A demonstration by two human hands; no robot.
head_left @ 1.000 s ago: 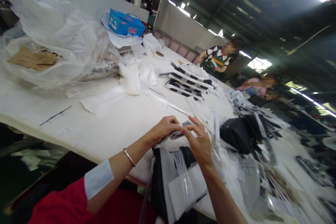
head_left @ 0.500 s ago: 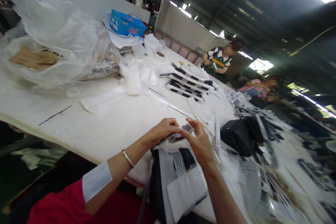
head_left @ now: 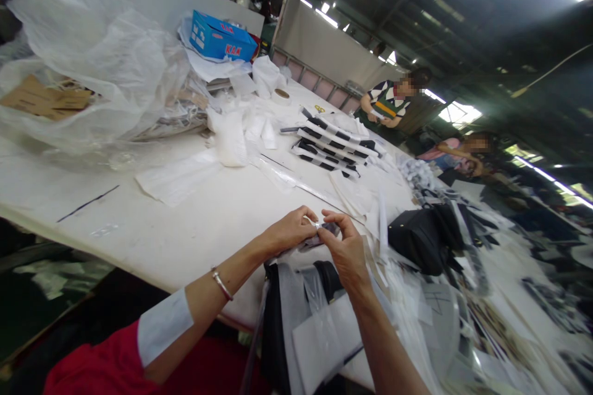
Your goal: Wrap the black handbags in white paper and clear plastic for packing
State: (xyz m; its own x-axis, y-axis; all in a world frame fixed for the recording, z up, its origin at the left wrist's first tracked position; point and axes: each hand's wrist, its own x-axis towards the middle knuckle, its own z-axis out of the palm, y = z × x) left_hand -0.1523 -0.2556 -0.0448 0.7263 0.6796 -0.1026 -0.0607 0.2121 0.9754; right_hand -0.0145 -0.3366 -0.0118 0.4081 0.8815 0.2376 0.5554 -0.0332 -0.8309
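Just above the table's near edge, my left hand and my right hand meet fingertip to fingertip. Both pinch a small greyish piece in crinkled clear plastic; what is inside cannot be made out. The right index finger is raised and bent over it, and the left fingers curl inward. Below the hands, close to my body, is a black bag with pale grey wrapping and clear plastic. A white sheet lies across its front.
A stack of black-and-white striped pieces lies ahead. Black bags and paper strips are at right. A big clear plastic bag and a blue box stand at left. Co-workers sit at the far side.
My right index finger has bent down closer to the left fingertips over the plastic-wrapped piece. The view has shifted slightly; the pinch of both hands stays in place.
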